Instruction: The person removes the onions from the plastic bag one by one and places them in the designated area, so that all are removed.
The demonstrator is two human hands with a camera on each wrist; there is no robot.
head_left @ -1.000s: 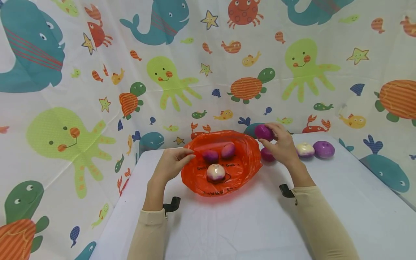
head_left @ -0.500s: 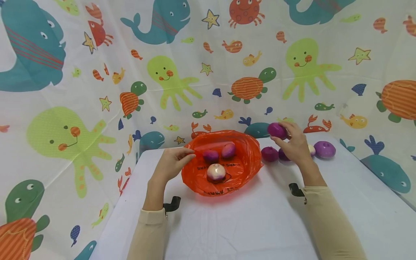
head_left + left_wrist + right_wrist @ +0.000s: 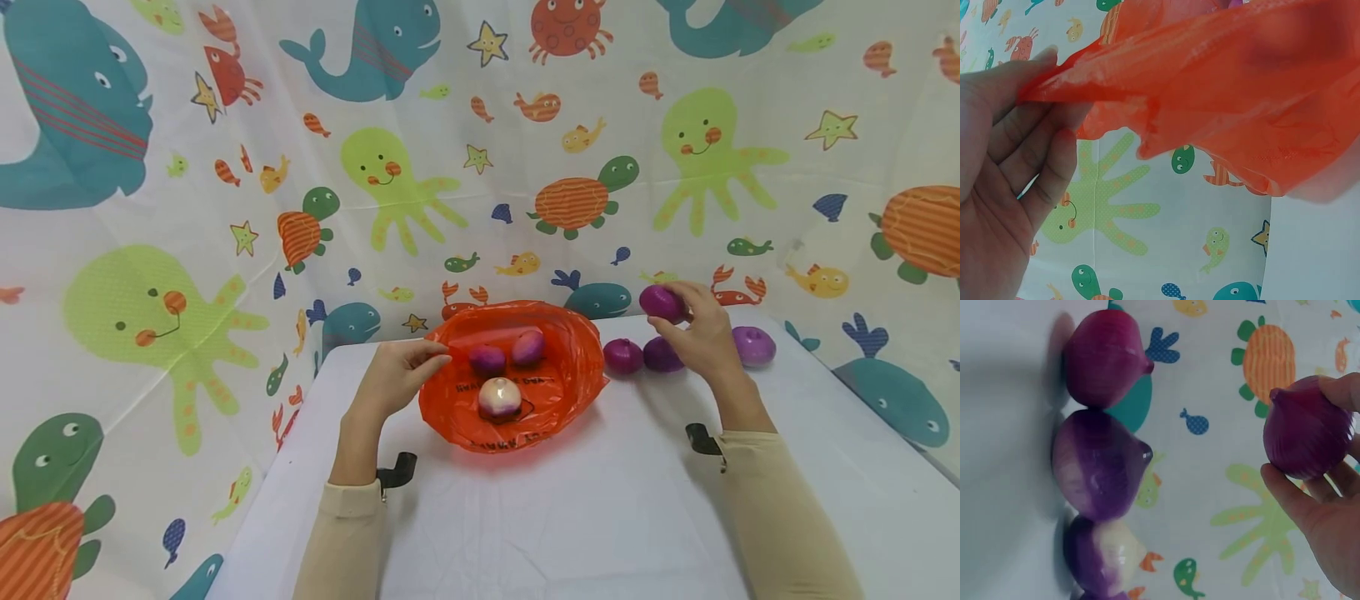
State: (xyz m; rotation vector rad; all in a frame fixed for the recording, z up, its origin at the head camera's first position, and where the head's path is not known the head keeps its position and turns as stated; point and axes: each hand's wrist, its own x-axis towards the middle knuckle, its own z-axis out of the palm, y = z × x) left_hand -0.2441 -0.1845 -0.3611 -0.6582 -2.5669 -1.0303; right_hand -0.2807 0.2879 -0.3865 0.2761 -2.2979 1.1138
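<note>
My left hand (image 3: 397, 379) pinches the left rim of an open red plastic bag (image 3: 442, 417), its edge caught between thumb and fingers in the left wrist view. Inside the bag lie two purple onions, one (image 3: 487, 360) beside the other (image 3: 528, 347), and a white-and-purple onion (image 3: 499, 398) in front. Raised over the table, my right hand (image 3: 701, 329) holds a purple onion (image 3: 663, 304) by its fingertips. Below it a row of onions stands on the table: a magenta one (image 3: 1105, 359), a purple one (image 3: 1100, 465) and a white-and-purple one (image 3: 1104, 555), which the hand hides in the head view.
Another light purple onion (image 3: 753, 347) stands at the right end of the row. A white cloth covers the table (image 3: 540, 517). Behind and to the left hangs a curtain (image 3: 480, 225) printed with sea animals.
My right hand has moved rightward with the purple onion, away from the bag and along the row, uncovering the onions nearer the bag. The left hand stays on the rim.
</note>
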